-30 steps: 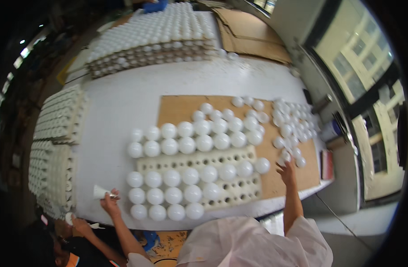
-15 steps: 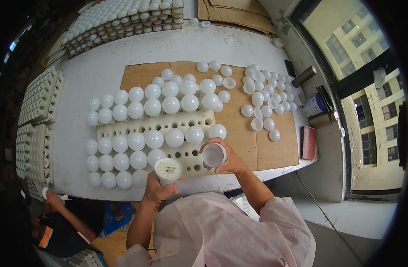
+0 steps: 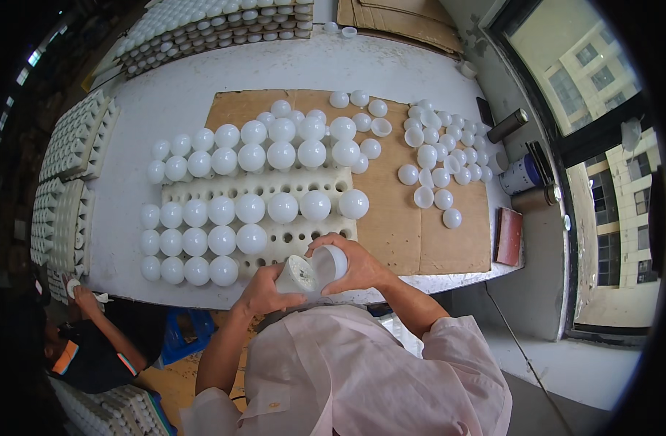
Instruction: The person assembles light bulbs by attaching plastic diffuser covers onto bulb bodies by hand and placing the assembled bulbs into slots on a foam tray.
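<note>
A white worktop [image 3: 133, 145] spans the frame. At lower centre, the left hand [image 3: 266, 292] curls around a white bulb base [image 3: 299, 276] and the right hand [image 3: 360, 267] clasps a dome cover [image 3: 330, 261]; whether their rims touch is unclear. Beyond stand rows of bulbs [image 3: 250, 209]; the top edge crops stacked bulbs [image 3: 224, 33], upper left

Globes [image 3: 222, 210]: in rows on the trays [image 3: 297, 237], toward the near edge of the table [image 3: 147, 105]
Cardboard sheet [image 3: 453, 251]: partly beneath the trays, reaching out to their right
Domes [image 3: 443, 198]: loose on the cardboard sheet, right of the globes
Lamp base [image 3: 301, 275]: in the left hand [image 3: 262, 291], before the trays
Cover [image 3: 329, 261]: in the right hand [image 3: 362, 266], just beside the lamp base
Tray stacks [image 3: 78, 138]: along the table's left side
Globe stack [image 3: 220, 35]: far back, left of the folded cardboard [image 3: 398, 27]
Notebook [image 3: 508, 236]: right edge of the table, before the flask [image 3: 534, 199]
</note>
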`<state>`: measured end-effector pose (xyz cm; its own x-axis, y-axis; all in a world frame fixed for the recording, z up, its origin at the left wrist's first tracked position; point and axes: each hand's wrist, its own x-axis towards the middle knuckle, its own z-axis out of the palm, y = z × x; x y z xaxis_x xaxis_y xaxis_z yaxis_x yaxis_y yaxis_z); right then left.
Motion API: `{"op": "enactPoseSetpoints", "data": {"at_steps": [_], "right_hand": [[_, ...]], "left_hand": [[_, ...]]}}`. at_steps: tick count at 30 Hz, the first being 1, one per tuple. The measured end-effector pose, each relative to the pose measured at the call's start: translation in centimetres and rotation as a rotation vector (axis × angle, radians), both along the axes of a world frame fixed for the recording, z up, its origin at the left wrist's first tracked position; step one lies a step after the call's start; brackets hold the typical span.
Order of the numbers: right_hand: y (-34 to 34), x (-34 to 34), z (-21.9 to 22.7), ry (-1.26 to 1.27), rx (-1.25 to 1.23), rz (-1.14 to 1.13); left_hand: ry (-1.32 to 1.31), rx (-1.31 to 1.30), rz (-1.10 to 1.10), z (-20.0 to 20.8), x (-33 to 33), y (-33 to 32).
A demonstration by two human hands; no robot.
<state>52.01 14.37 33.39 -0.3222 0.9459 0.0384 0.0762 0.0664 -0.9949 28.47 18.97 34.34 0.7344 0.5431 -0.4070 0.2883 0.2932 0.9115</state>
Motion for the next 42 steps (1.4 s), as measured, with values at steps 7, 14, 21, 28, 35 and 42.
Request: {"op": "enactPoseSetpoints", "data": {"at_steps": [7,14,21,28,35,42], "right_hand": [[-0.1,-0.9,0.8,-0.186,0.061,0.063],[0.0,-2.8,2.4,-0.341,0.031,0.153],[-0.4,-5.2,2.0,-0.323,0.088,0.196],[-0.6,-7.5,0.6,-0.195,0.424,0.096],[-0.9,-8.6,0.2,-0.099,0.398,0.066],[-0.9,-10.1,-2.4,-0.108,0.218,0.011]], "left_hand": [[0.042,0.029,-0.027,0.7,-0.7,0.0],[0.093,0.245,-0.074,0.3,-1.9,0.1],[0.185,0.303,-0.127,-0.1,-3.1,-0.3],[0.084,0.321,-0.133,1.1,-3.6,-0.3],[0.031,0.399,-0.159,0.3,-4.5,-0.4],[0.198,0.117,-0.162,-0.2,-6.2,0.1]]}}
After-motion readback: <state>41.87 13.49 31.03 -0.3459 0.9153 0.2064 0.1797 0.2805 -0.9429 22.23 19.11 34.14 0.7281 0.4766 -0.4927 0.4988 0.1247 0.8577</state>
